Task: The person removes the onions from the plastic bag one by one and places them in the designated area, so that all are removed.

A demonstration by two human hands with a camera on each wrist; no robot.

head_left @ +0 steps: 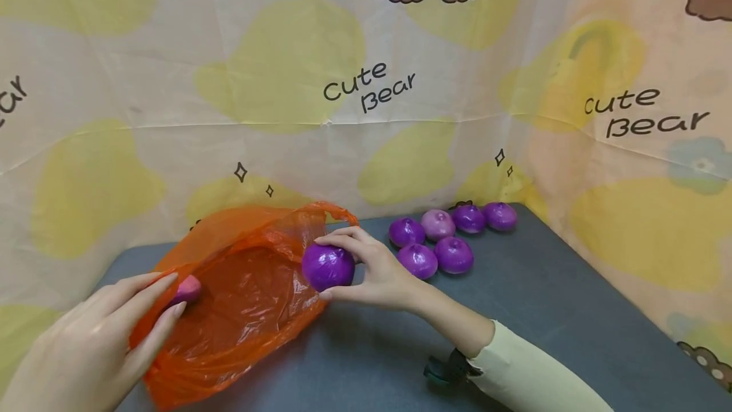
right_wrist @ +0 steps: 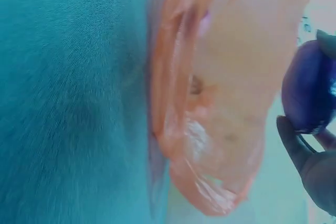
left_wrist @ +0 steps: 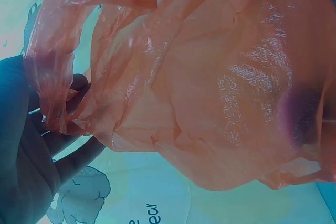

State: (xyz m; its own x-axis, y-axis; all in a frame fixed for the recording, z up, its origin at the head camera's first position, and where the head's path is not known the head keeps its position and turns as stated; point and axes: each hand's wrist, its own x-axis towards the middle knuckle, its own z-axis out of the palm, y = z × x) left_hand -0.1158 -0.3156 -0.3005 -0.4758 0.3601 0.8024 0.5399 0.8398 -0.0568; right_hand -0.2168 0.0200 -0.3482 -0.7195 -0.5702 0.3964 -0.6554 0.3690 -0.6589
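Note:
In the head view my right hand [head_left: 372,266] grips a purple onion [head_left: 328,267] between thumb and fingers at the right side of the mouth of an orange plastic bag [head_left: 251,301]. The right wrist view shows this onion [right_wrist: 310,87] in my fingers beside the bag [right_wrist: 231,77]. At the left, my left hand [head_left: 94,339] pinches the bag's edge and holds its mouth apart. A pinkish-purple rounded thing [head_left: 187,289] shows just by the left fingertips, partly hidden. Through the film in the left wrist view, a dark purple shape [left_wrist: 300,119] appears.
Several purple onions [head_left: 417,261] sit grouped at the back right of the grey table [head_left: 515,310], one of them a paler onion [head_left: 438,225]. A printed cloth [head_left: 274,68] hangs behind the table and along its right side.

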